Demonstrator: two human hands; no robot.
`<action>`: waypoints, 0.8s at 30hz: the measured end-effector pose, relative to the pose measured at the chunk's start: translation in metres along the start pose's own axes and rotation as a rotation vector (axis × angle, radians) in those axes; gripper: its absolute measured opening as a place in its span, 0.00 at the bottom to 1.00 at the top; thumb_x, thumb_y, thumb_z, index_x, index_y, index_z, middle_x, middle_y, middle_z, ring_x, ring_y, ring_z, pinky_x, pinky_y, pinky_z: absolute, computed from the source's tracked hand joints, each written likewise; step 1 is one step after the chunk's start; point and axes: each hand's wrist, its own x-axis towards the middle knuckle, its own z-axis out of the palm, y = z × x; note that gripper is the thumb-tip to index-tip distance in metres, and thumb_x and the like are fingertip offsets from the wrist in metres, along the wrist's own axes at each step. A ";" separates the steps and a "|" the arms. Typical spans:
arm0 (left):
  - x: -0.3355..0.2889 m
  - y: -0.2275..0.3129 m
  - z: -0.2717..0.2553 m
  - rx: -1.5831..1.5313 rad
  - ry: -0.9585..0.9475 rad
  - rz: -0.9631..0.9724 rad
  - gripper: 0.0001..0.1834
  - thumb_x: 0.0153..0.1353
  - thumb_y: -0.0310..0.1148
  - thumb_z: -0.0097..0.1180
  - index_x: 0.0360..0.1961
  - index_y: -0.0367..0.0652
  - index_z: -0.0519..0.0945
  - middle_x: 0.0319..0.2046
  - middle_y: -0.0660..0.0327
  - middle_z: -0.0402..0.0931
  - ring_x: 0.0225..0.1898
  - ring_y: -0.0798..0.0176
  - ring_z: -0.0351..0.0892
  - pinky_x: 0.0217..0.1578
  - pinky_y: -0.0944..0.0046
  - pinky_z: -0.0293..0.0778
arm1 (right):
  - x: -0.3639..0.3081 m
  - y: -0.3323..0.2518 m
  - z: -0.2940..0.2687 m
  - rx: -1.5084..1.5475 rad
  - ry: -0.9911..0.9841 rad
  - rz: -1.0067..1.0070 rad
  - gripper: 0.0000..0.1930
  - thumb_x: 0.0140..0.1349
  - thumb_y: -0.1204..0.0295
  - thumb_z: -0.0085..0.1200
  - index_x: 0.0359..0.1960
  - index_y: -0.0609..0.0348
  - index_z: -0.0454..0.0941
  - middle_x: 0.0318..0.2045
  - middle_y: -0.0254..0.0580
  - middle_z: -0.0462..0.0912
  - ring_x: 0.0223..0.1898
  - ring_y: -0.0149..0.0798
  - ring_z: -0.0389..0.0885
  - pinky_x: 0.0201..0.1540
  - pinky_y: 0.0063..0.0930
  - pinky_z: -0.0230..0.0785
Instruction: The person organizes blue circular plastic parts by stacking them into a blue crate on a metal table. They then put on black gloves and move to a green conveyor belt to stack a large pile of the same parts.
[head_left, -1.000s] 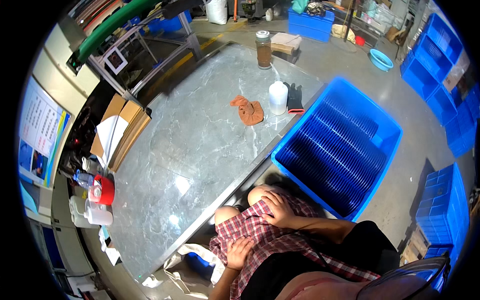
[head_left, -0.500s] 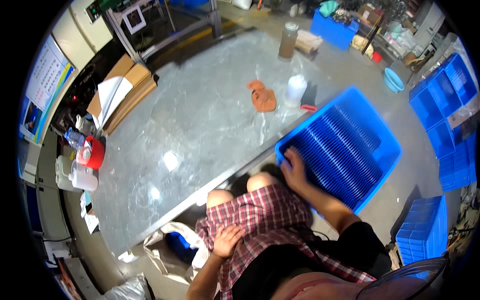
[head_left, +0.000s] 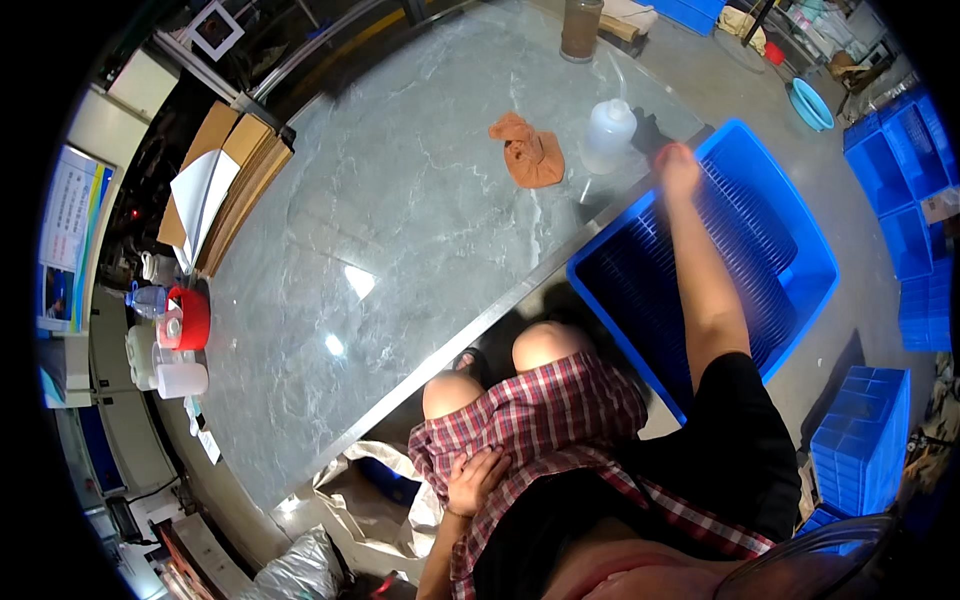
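While the person sits at the edge of a grey marble worktop (head_left: 400, 230), the right hand (head_left: 678, 165) stretches out on a straight arm over the far corner of a blue ribbed plastic crate (head_left: 800, 260), fingers curled at a small dark object (head_left: 648, 130); whether they grip it cannot be told. Just beside it stand a white squeeze bottle (head_left: 606, 135) and a crumpled orange cloth (head_left: 528, 150). The left hand (head_left: 478, 478) rests loosely spread on the plaid-clad lap, holding nothing.
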 end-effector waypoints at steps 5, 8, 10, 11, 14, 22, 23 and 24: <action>0.000 -0.005 -0.002 0.047 -0.007 0.047 0.18 0.58 0.34 0.50 0.50 0.56 0.79 0.53 0.69 0.75 0.52 0.69 0.73 0.58 0.59 0.55 | -0.014 -0.065 -0.051 0.561 0.329 -0.079 0.12 0.67 0.74 0.43 0.47 0.66 0.75 0.38 0.38 0.79 0.39 0.29 0.76 0.44 0.21 0.68; 0.014 -0.001 -0.013 -0.178 0.024 -0.062 0.17 0.58 0.32 0.52 0.50 0.51 0.79 0.53 0.65 0.75 0.52 0.68 0.74 0.58 0.59 0.57 | -0.099 -0.104 -0.080 0.313 0.018 -0.171 0.14 0.62 0.80 0.43 0.48 0.68 0.74 0.48 0.46 0.77 0.44 0.35 0.77 0.51 0.28 0.68; 0.033 0.005 -0.024 -0.454 0.251 -0.213 0.15 0.60 0.30 0.51 0.48 0.41 0.78 0.53 0.55 0.74 0.50 0.59 0.76 0.55 0.58 0.62 | -0.174 -0.131 -0.093 0.404 -0.332 -0.001 0.15 0.57 0.84 0.42 0.45 0.68 0.75 0.44 0.48 0.78 0.46 0.43 0.77 0.52 0.32 0.68; 0.044 0.008 -0.029 -0.584 0.302 -0.403 0.16 0.65 0.30 0.47 0.52 0.36 0.75 0.53 0.52 0.74 0.51 0.56 0.76 0.54 0.59 0.65 | -0.210 -0.145 -0.099 0.433 -0.453 -0.179 0.16 0.54 0.86 0.40 0.43 0.67 0.76 0.41 0.48 0.78 0.45 0.45 0.78 0.50 0.33 0.70; 0.084 0.005 -0.048 -1.375 0.349 -0.681 0.28 0.71 0.43 0.37 0.65 0.34 0.59 0.58 0.55 0.68 0.53 0.62 0.73 0.56 0.63 0.66 | -0.293 -0.187 -0.113 0.448 -0.899 -0.718 0.17 0.48 0.84 0.46 0.41 0.60 0.78 0.36 0.43 0.80 0.40 0.45 0.80 0.45 0.36 0.72; 0.118 -0.004 -0.103 -2.210 0.857 -0.531 0.22 0.67 0.35 0.47 0.61 0.42 0.64 0.56 0.57 0.68 0.57 0.55 0.69 0.59 0.52 0.66 | -0.368 -0.248 -0.109 0.499 -0.780 -0.680 0.30 0.40 0.82 0.63 0.50 0.61 0.71 0.49 0.49 0.74 0.50 0.52 0.75 0.54 0.38 0.67; 0.118 -0.002 -0.108 -2.304 0.879 -0.359 0.24 0.68 0.37 0.47 0.63 0.43 0.63 0.58 0.58 0.66 0.59 0.55 0.67 0.61 0.52 0.63 | -0.374 -0.251 -0.105 0.550 -0.807 -0.361 0.27 0.45 0.82 0.63 0.51 0.62 0.70 0.51 0.47 0.73 0.52 0.46 0.74 0.54 0.35 0.66; 0.119 0.000 -0.111 -2.314 0.881 -0.387 0.25 0.68 0.36 0.47 0.64 0.44 0.61 0.58 0.59 0.67 0.59 0.58 0.67 0.61 0.55 0.62 | -0.374 -0.252 -0.104 0.709 -0.968 -0.134 0.23 0.50 0.82 0.60 0.50 0.63 0.70 0.50 0.46 0.74 0.51 0.42 0.75 0.54 0.33 0.67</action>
